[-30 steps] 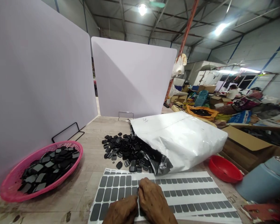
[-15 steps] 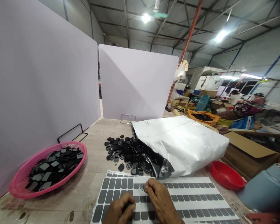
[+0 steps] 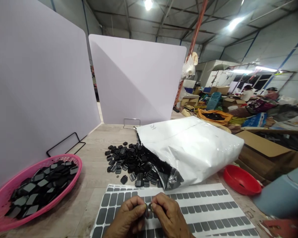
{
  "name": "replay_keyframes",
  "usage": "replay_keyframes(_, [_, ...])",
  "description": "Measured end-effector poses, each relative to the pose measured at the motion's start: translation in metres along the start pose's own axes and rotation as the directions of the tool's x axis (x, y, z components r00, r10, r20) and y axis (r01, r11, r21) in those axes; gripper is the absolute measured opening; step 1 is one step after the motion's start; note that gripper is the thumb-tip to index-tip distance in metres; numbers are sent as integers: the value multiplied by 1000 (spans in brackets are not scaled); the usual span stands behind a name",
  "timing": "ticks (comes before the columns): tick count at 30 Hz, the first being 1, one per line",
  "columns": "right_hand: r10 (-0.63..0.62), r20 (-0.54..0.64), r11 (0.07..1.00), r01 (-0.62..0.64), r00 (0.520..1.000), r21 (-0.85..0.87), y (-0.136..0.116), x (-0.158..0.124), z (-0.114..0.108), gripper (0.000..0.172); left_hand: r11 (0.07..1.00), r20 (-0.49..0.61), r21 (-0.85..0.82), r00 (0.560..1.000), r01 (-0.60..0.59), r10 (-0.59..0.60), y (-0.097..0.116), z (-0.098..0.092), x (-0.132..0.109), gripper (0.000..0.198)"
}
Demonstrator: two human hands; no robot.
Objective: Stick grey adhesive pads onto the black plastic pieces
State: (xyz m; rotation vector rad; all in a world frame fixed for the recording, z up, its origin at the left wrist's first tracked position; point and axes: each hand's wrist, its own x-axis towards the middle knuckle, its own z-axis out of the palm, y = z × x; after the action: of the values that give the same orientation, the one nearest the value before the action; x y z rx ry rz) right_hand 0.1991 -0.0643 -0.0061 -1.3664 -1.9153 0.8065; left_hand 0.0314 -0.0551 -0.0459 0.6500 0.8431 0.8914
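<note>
Left hand (image 3: 129, 215) and right hand (image 3: 170, 215) meet fingertip to fingertip, each grip closed to a pinch on a small dark piece (image 3: 147, 209); it is too small to make out, or to tell whether both share it. Backs up, wrists low, fingers curled, they hover over the sheets (image 3: 198, 219), white with rows of grey patches, toward the near edge of the surface (image 3: 89, 185).

Beyond the sheets, black parts (image 3: 129, 157) lie in a loose heap at the torn mouth of a white bag (image 3: 188, 145), which sprawls toward the right edge. A pink basket (image 3: 76, 168) of similar parts stands toward the left edge. Toward the right edge sit a red bowl (image 3: 240, 180) and a blue flask (image 3: 283, 195), near an open carton (image 3: 265, 148).

Pale panels (image 3: 136, 79) stand along the left and far sides. Past them, a cluttered workshop holds sacks, boxes and seated people under bright lamps (image 3: 234, 23) and a metal-framed roof.
</note>
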Motion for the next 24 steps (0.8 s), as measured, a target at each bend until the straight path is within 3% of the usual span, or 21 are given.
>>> replay_keyframes(5, [-95, -3, 973, 92, 995, -212, 4, -2, -3, 20, 926, 25, 375, 999, -39, 32, 15, -3, 4, 38])
replay_keyframes(10, [-95, -5, 941, 88, 995, -326, 7, -10, 3, 11, 632, 143, 753, 983, -185, 117, 29, -2, -4, 19])
replay_keyframes(14, [-35, 54, 922, 53, 998, -383, 14, -18, 10, 12, 491, 163, 853, 984, -177, 72, 26, 0, -16, 21])
replay_keyframes(18, [-16, 108, 915, 58, 994, -400, 23, -21, 8, 12, 487, 165, 857, 985, -171, 56, 21, -3, -20, 26])
replay_keyframes(21, [-20, 61, 942, 39, 998, -334, 33, -23, 1, 11, 524, 65, 838, 982, -150, 177, 30, -9, -14, 31])
replay_keyframes(23, [3, 14, 961, 1, 1000, -278, 41, -25, -1, 14, 448, -50, 888, 948, -102, 316, 43, -16, -6, 37])
replay_keyframes(24, [20, -6, 967, -21, 1000, -255, 45, -27, -1, 17, 364, -88, 929, 920, -62, 382, 50, -20, -1, 40])
